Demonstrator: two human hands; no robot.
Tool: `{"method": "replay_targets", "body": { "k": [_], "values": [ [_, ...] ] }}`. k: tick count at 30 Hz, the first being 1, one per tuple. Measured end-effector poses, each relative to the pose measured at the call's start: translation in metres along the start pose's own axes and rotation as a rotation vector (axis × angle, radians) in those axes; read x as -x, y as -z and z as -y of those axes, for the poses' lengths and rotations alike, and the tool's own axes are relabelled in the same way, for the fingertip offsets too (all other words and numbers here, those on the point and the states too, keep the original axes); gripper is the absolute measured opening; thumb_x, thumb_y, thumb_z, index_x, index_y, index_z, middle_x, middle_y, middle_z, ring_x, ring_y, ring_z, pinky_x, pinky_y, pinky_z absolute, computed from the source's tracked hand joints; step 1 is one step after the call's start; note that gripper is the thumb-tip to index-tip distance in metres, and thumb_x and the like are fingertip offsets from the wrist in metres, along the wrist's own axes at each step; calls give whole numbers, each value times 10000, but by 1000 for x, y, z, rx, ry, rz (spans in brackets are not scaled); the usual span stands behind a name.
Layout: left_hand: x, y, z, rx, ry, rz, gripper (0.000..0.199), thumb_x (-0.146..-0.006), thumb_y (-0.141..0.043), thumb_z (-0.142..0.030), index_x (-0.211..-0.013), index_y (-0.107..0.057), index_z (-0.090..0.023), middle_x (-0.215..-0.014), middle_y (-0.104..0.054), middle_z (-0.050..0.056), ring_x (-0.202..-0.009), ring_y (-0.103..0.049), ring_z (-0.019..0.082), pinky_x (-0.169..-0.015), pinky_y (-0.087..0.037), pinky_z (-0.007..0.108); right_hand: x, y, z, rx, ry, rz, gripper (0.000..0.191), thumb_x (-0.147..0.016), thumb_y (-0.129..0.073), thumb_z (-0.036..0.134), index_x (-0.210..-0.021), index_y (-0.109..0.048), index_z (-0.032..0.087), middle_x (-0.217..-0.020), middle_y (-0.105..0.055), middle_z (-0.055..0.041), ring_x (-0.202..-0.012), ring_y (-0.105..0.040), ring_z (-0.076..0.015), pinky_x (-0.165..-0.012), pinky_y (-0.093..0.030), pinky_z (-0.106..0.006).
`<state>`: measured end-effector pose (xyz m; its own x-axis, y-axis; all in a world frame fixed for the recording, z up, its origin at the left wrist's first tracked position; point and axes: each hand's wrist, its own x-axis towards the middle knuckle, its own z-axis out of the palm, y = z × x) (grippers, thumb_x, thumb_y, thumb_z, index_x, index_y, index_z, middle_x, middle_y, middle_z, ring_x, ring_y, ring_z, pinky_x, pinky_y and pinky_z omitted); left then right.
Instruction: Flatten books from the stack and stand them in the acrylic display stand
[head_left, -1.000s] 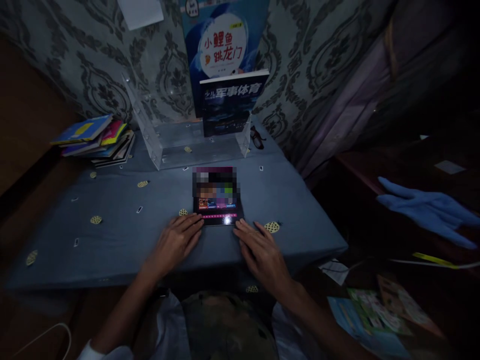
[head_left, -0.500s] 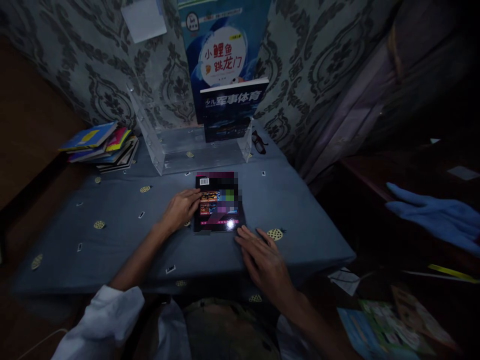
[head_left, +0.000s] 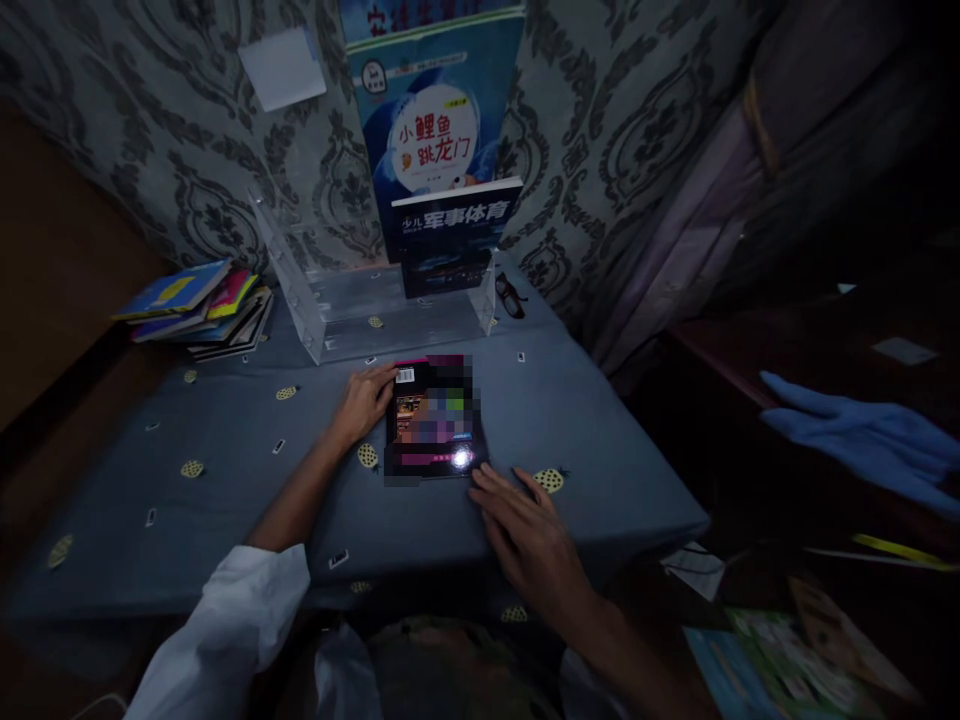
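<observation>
A dark book (head_left: 433, 420) with a barcode and small colour pictures lies flat on the cloth-covered table in front of me; part of its cover is pixelated. My left hand (head_left: 364, 402) rests at its upper left edge, fingers stretched out and touching the side near the barcode. At the lower right corner lies my right hand (head_left: 529, 525), palm down, its fingers extended and the thumb held apart. Neither hand is wrapped round anything.
Behind the book stands a clear acrylic rack (head_left: 394, 325) holding upright books, a navy one (head_left: 457, 235) in front. Glasses (head_left: 511, 297) lie beside it. Left is a stack of books (head_left: 196, 305). A blue glove (head_left: 862, 435) and several booklets (head_left: 780, 640) are right of the table.
My left hand has slid up along the book's left edge towards its top corner. The right hand stays at the lower right corner. The view has tilted up slightly.
</observation>
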<state>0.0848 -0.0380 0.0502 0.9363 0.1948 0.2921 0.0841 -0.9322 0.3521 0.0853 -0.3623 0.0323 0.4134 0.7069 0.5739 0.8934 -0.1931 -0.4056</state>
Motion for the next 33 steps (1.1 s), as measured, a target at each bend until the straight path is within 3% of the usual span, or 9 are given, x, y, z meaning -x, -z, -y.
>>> {"method": "replay_targets", "body": {
  "k": [10, 18, 25, 33],
  "values": [
    [3, -4, 2, -29, -43, -47, 335, -977, -477, -162, -1248, -671, -202, -1373, -636, 86, -1281, -593, 258, -1098, -458, 497, -9, 11, -17, -60, 1, 65, 337, -985, -484, 142, -1262, -646, 247, -1249, -723, -93, -1200, -667, -246, -1085, -477, -557],
    [3, -6, 3, -28, -40, -40, 335, -974, -489, -163, -1257, -668, -182, -1384, -627, 98, -1285, -590, 254, -1107, -444, 484, -27, 6, -42, -31, -13, 77, 311, -999, -489, 190, -1278, -626, 210, -1267, -712, -115, -1188, -674, -248, -1064, -498, -570],
    [4, -4, 1, -22, -41, -47, 344, -978, -474, -178, -1261, -667, -203, -1376, -634, 88, -1279, -594, 253, -1084, -465, 487, -65, -5, -69, -20, 6, 147, 314, -979, -508, 191, -1256, -654, 169, -1265, -709, -138, -1192, -671, -257, -1089, -490, -551],
    [4, -3, 1, -3, -42, -35, 352, -978, -458, -167, -1260, -667, -191, -1378, -631, 100, -1285, -588, 257, -1083, -463, 500, -120, -23, -106, -18, -61, 206, 343, -950, -517, 187, -1254, -676, 210, -1302, -692, -104, -1226, -649, -271, -1045, -540, -492]
  ]
}}
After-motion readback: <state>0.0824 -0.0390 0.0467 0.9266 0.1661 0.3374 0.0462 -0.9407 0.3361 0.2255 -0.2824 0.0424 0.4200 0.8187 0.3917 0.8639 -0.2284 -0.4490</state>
